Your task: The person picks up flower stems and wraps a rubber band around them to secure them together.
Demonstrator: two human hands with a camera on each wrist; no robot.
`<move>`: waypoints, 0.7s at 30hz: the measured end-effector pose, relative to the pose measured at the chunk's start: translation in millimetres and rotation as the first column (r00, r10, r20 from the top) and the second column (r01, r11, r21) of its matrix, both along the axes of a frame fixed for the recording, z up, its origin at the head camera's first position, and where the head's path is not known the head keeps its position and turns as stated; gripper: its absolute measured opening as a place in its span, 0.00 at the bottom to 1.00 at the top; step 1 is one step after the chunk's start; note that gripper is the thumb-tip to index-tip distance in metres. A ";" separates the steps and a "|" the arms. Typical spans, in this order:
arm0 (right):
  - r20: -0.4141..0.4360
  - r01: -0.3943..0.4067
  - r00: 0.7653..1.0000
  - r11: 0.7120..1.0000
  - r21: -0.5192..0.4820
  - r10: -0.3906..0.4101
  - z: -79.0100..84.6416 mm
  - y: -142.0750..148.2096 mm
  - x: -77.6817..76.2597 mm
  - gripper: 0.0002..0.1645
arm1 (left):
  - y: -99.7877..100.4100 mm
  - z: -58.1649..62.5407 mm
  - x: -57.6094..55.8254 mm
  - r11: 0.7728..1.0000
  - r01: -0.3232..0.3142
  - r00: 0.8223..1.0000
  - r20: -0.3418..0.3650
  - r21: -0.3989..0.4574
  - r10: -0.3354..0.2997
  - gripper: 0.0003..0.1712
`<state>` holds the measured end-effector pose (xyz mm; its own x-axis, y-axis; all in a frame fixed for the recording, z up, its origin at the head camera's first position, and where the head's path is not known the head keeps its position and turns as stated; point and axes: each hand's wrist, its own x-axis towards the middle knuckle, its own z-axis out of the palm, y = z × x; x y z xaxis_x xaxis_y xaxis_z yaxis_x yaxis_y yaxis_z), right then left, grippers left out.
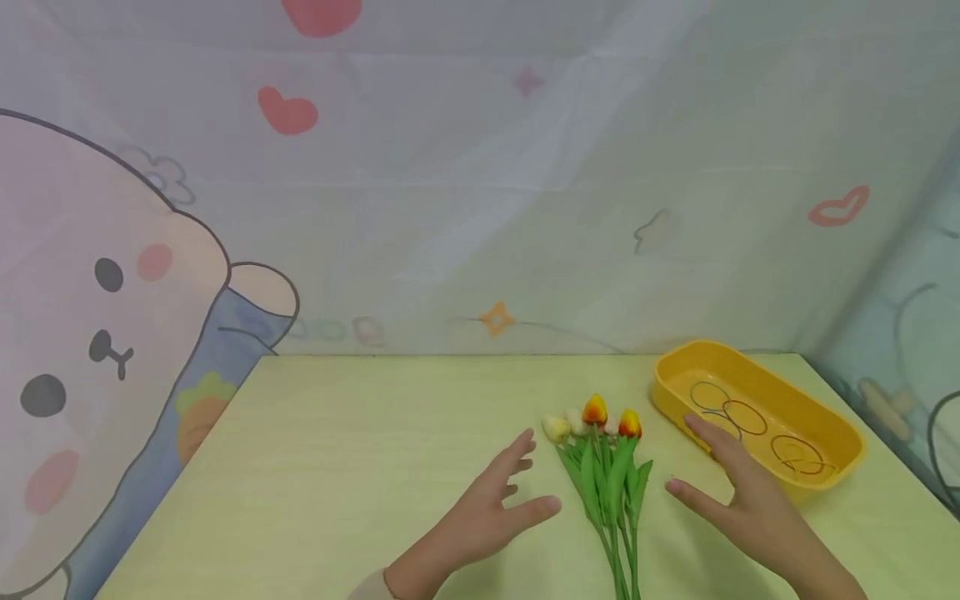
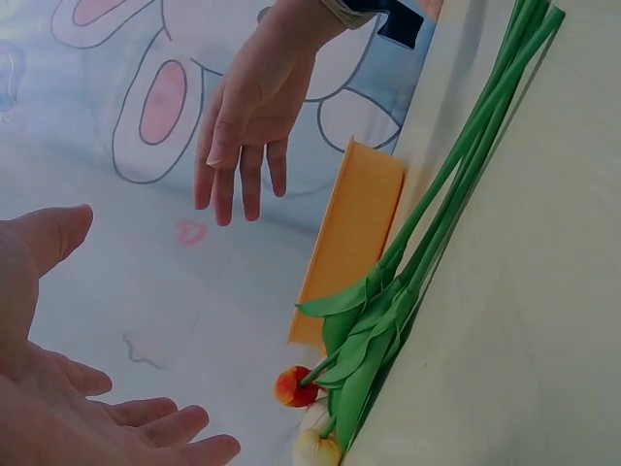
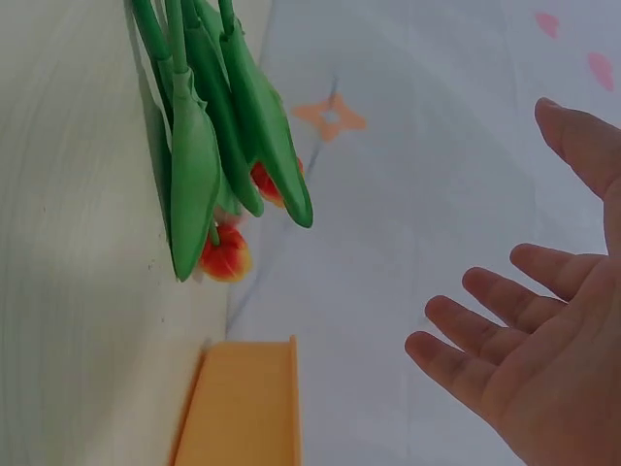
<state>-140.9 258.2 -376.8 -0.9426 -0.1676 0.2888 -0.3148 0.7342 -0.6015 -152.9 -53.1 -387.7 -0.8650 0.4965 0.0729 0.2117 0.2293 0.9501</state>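
Note:
Several artificial tulips (image 1: 611,483) with green stems lie in a bunch on the table, blooms pointing to the back. Two blooms are orange-red and yellow; the others are pale cream or whitish. To the left of the bunch, my left hand (image 1: 487,512) hovers with fingers spread and nothing in it. On the other side my right hand (image 1: 750,500) is held in the air, thumb and fingers apart, also holding nothing. In the left wrist view the stems (image 2: 466,155) run past both hands without contact. The right wrist view shows green leaves (image 3: 199,165) near the blooms.
A yellow tray (image 1: 843,442) stands at the back right, partly behind my right hand. Several thin coloured rings (image 1: 745,417) lie in it. A printed cloth (image 1: 450,208) hangs along the table's back edge, and a dark cable (image 1: 933,442) shows at the far right.

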 end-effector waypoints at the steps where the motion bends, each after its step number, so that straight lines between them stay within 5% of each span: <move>1: -0.004 -0.001 1.000 1.000 0.013 0.001 -1.9 -1.2 -0.3 0.47 | 2.5 -1.7 -0.4 1.000 0.000 1.000 0.008 0.001 0.000 0.47; 8: -0.050 -0.047 0.998 0.999 0.008 0.047 -15.9 -6.4 -4.6 0.43 | 18.6 -14.6 -1.8 1.000 0.002 0.998 0.068 -0.016 -0.001 0.48; 15: 0.113 -0.078 0.990 0.995 -0.057 0.084 -27.5 -6.1 -11.8 0.43 | 30.5 -24.1 0.4 0.999 0.017 0.992 0.127 -0.036 -0.012 0.50; 21: 0.261 -0.108 0.956 0.988 -0.108 0.133 -35.1 -6.1 -15.7 0.48 | 37.6 -31.9 1.0 0.999 0.013 0.989 0.148 -0.046 -0.006 0.53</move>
